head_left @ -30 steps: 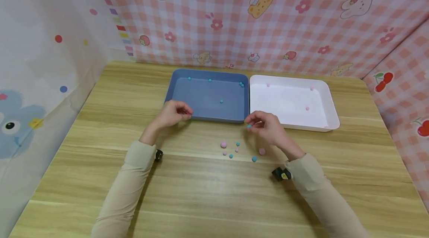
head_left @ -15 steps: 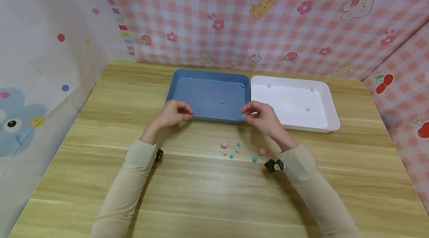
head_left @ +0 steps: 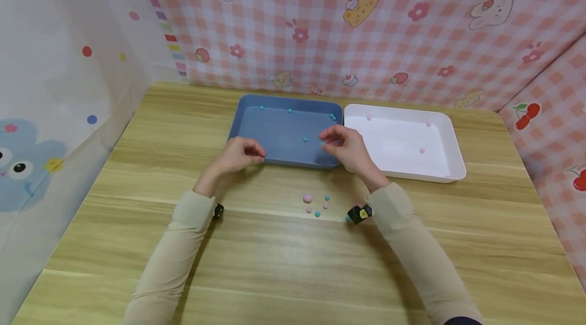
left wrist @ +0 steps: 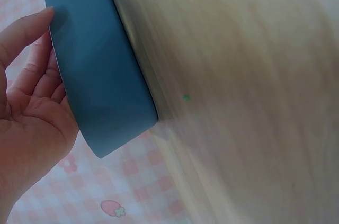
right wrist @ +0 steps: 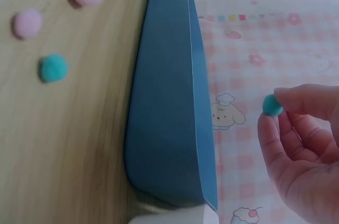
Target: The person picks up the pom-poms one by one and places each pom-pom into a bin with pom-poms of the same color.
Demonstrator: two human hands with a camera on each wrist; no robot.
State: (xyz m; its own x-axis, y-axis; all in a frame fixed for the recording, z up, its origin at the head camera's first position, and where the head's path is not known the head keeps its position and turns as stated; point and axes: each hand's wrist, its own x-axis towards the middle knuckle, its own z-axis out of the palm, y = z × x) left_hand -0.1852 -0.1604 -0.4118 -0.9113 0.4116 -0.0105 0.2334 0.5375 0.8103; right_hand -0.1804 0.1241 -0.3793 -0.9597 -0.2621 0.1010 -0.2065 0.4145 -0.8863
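My right hand [head_left: 349,149] is over the right part of the blue tray [head_left: 279,129]. Between thumb and fingertip it pinches a small teal pompom [right wrist: 272,105], held above the tray floor. At the tray's near left corner, my left hand [head_left: 235,155] grips the rim, thumb on the outer wall and fingers on the inner side, as the left wrist view shows. Several teal pompoms lie inside the tray, one of them a teal pompom [head_left: 305,140] just left of my right fingertips.
A white tray [head_left: 393,137] holding several pink pompoms adjoins the blue one on its right. On the wooden table [head_left: 274,264] in front lie loose pompoms, including a large pink pompom [head_left: 308,198] and a teal pompom [head_left: 318,214]. A checked cloth [head_left: 274,20] hangs behind.
My right hand has moved forward and left, carrying the teal pompom from in front of the trays to over the blue tray. The left hand has stayed at the rim.
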